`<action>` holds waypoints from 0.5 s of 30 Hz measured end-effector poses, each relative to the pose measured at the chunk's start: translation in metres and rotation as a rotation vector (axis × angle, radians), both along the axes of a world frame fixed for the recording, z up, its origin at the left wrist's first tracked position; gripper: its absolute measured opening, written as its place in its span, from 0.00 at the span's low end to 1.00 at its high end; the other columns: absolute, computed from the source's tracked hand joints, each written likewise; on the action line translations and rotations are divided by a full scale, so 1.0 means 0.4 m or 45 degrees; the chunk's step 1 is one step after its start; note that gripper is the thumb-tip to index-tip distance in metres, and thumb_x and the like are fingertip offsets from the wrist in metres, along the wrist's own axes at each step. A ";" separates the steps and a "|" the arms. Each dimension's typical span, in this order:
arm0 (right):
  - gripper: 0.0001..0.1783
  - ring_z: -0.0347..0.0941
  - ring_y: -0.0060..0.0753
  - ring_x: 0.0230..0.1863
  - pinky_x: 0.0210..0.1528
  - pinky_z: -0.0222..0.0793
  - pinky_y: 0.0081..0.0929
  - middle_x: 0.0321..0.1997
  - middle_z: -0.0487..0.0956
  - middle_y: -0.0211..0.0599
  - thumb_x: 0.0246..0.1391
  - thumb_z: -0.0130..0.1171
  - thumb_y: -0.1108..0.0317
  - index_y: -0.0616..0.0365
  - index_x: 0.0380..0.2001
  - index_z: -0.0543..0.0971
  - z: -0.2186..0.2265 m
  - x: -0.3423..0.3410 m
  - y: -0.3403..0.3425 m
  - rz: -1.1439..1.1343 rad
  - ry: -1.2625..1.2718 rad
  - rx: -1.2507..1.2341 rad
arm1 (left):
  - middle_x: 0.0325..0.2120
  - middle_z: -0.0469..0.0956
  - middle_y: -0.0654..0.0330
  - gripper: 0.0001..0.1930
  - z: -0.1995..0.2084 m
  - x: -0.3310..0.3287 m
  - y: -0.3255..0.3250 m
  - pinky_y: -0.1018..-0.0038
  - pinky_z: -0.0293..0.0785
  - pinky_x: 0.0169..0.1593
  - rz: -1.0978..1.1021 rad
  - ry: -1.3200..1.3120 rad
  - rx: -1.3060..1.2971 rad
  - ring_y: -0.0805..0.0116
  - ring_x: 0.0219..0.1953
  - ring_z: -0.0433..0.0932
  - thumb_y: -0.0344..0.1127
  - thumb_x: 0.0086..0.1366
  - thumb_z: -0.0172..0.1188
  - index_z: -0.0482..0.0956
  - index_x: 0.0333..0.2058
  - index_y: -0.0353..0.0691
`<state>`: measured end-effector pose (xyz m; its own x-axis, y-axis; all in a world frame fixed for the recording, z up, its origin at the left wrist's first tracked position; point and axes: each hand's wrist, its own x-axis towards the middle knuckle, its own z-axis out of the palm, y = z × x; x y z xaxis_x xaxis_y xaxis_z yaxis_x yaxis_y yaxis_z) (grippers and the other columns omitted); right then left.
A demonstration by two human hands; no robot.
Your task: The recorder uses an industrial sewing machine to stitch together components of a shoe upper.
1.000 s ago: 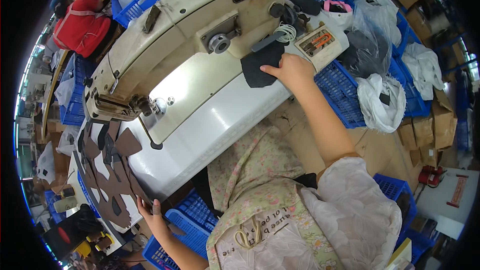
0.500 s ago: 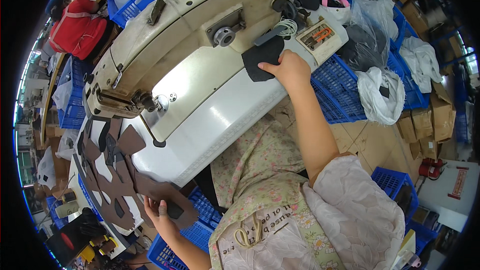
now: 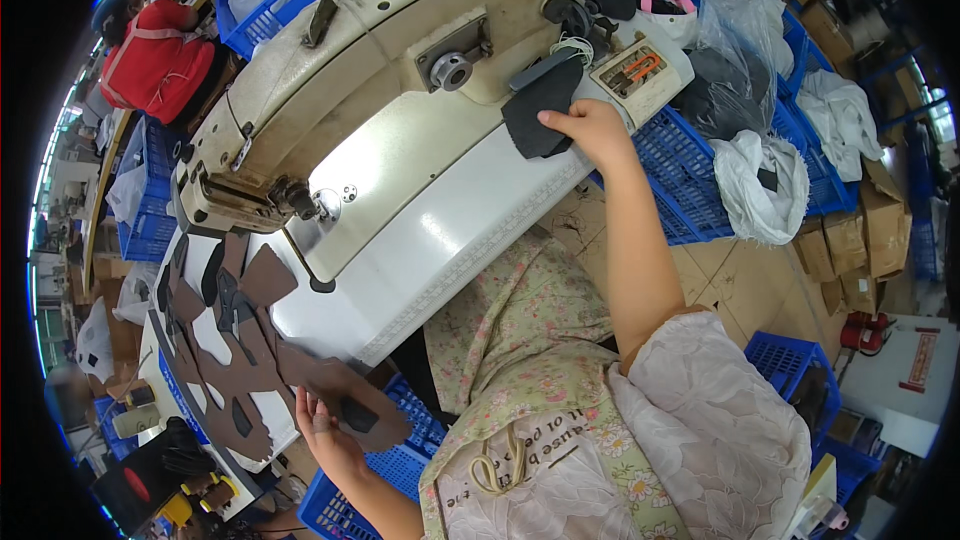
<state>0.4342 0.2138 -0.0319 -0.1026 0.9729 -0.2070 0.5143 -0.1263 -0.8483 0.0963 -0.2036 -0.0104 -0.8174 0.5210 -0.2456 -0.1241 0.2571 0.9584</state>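
A black, soft-looking cut piece [image 3: 538, 118] lies at the right end of the sewing machine's bed, below a grey bar. My right hand [image 3: 597, 130] pinches its right side, thumb on top and the other fingers hidden. At the lower left, my left hand [image 3: 332, 445] is beside a brown cut piece [image 3: 385, 412] that juts past the table's front edge and carries a small black patch [image 3: 358, 414]. Its fingers are stretched out at the brown edge and do not wrap round it. Several more brown pieces [image 3: 240, 380] with black patches lie overlapped on the table.
The cream sewing machine [image 3: 350, 60] stands across the white table [image 3: 440, 220]. An inset tray [image 3: 632, 70] with orange-handled snips is at its right end. Blue crates [image 3: 665, 165] with bags crowd the right; another crate [image 3: 335, 505] sits below my left hand. A person in red [image 3: 160, 60] is far left.
My right hand has shifted a little to the right with the black piece. The left hand's fingers have drawn together at the brown piece, which has slid slightly right.
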 end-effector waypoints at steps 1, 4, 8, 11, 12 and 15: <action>0.24 0.64 0.19 0.25 0.27 0.59 0.23 0.24 0.74 0.26 0.45 0.71 0.47 0.59 0.23 0.78 0.001 0.011 0.003 0.004 0.108 -0.079 | 0.60 0.65 0.55 0.31 -0.002 0.001 0.001 0.75 0.56 0.55 0.016 -0.023 0.038 0.69 0.57 0.65 0.39 0.66 0.56 0.61 0.65 0.38; 0.22 0.64 0.17 0.26 0.28 0.57 0.19 0.25 0.75 0.24 0.46 0.71 0.48 0.58 0.27 0.81 0.024 0.033 -0.004 0.018 0.332 -0.186 | 0.59 0.66 0.57 0.30 -0.001 0.001 -0.003 0.77 0.56 0.52 0.019 -0.062 0.090 0.71 0.56 0.65 0.40 0.66 0.55 0.63 0.65 0.38; 0.19 0.63 0.17 0.21 0.25 0.56 0.20 0.21 0.74 0.24 0.47 0.71 0.53 0.59 0.21 0.80 0.036 0.066 -0.046 0.156 0.451 -0.174 | 0.56 0.68 0.58 0.27 0.013 0.011 -0.005 0.77 0.58 0.52 0.008 -0.108 0.207 0.72 0.55 0.65 0.38 0.65 0.55 0.67 0.61 0.37; 0.18 0.65 0.17 0.25 0.28 0.60 0.22 0.25 0.76 0.23 0.47 0.72 0.53 0.54 0.20 0.78 0.108 -0.042 -0.168 0.623 0.512 -0.206 | 0.52 0.71 0.63 0.24 0.001 0.019 -0.023 0.77 0.60 0.50 -0.007 -0.179 0.263 0.74 0.52 0.66 0.39 0.65 0.57 0.71 0.58 0.37; 0.19 0.71 0.24 0.34 0.37 0.66 0.26 0.37 0.79 0.33 0.45 0.74 0.54 0.58 0.21 0.78 0.091 -0.093 -0.221 0.750 0.575 -0.062 | 0.52 0.71 0.63 0.24 0.000 0.025 -0.006 0.77 0.60 0.50 0.005 -0.181 0.260 0.74 0.52 0.66 0.39 0.65 0.57 0.71 0.58 0.37; 0.21 0.64 0.52 0.58 0.58 0.62 0.40 0.54 0.71 0.48 0.45 0.73 0.58 0.62 0.21 0.74 0.137 -0.275 -0.375 1.323 0.488 0.513 | 0.53 0.71 0.64 0.26 0.007 0.071 0.010 0.77 0.60 0.51 -0.033 -0.197 0.194 0.74 0.53 0.67 0.44 0.64 0.60 0.71 0.57 0.37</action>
<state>0.3243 0.0639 0.0228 -0.8734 0.3733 0.3128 -0.0851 0.5154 -0.8527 0.1245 -0.1995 -0.0077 -0.7620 0.5819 -0.2840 -0.2681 0.1157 0.9564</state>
